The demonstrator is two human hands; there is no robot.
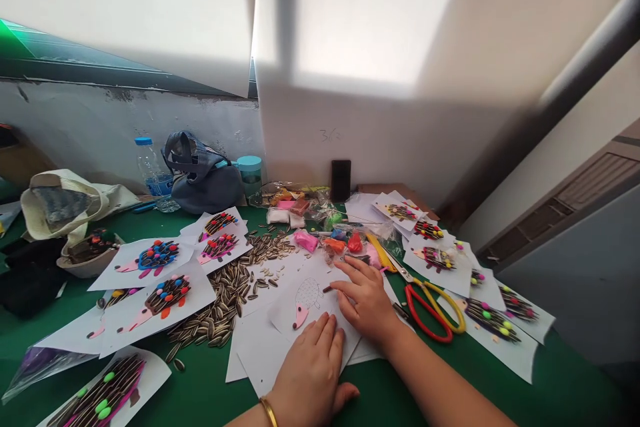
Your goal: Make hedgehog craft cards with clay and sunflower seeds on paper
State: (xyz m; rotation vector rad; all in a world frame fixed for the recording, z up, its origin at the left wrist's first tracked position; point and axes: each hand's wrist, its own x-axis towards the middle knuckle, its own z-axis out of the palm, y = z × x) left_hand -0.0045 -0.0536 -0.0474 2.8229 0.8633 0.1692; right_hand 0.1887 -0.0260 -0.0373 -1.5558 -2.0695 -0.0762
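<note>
My left hand (313,360) lies flat on a white sheet, fingers stretched out together, a gold bangle at its wrist. Under its fingertips is the lower edge of the paper (283,310) with a dotted hedgehog outline. The hedgehog's face (301,315) is filled with pink clay and has a dark nose. To the right of the drawing, my right hand (367,297) is spread palm down over the paper. A small dark brown piece (327,289) lies at one of its fingertips; whether they touch, I cannot tell.
Sunflower seeds (225,297) are heaped left of the paper. Red-and-yellow scissors (434,310) lie right, beside a yellow cutter (381,252). Coloured clay packets (306,240) sit behind. Finished hedgehog cards (167,297) flank both sides. A bottle (153,170), bag (205,180) and phone (341,180) stand along the wall.
</note>
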